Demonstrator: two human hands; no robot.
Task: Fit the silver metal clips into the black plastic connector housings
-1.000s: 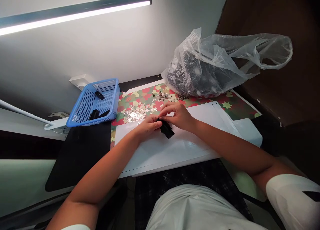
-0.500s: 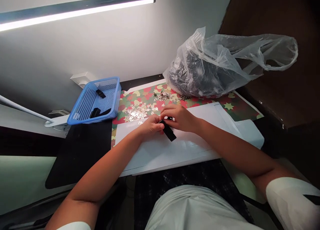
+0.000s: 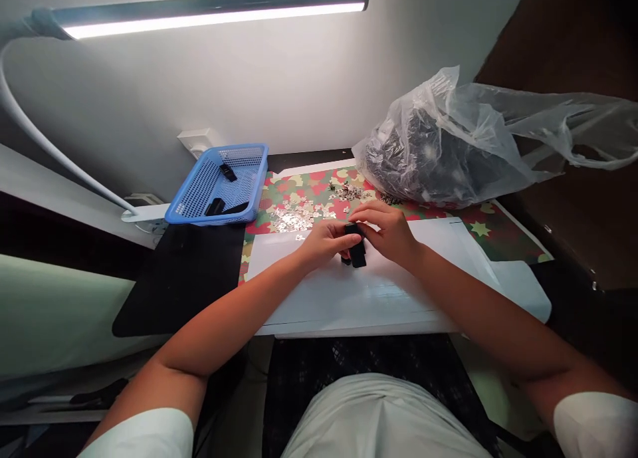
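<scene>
On a white sheet (image 3: 399, 305) laid over a camouflage-patterned paper (image 3: 309, 185), a small black rectangular piece (image 3: 357, 250) is held near the middle of the sheet. It is pinched from both sides: the left hand (image 3: 325, 242) is pressed against its left side, and the right hand (image 3: 387, 233) is closed over its top with curled fingers. Loose silver metal pieces (image 3: 299, 217) are scattered on the paper, a blue mesh basket (image 3: 214, 217) holding black pieces (image 3: 228, 172) is placed at left, and a clear plastic bag (image 3: 438, 159) is placed at right.
</scene>
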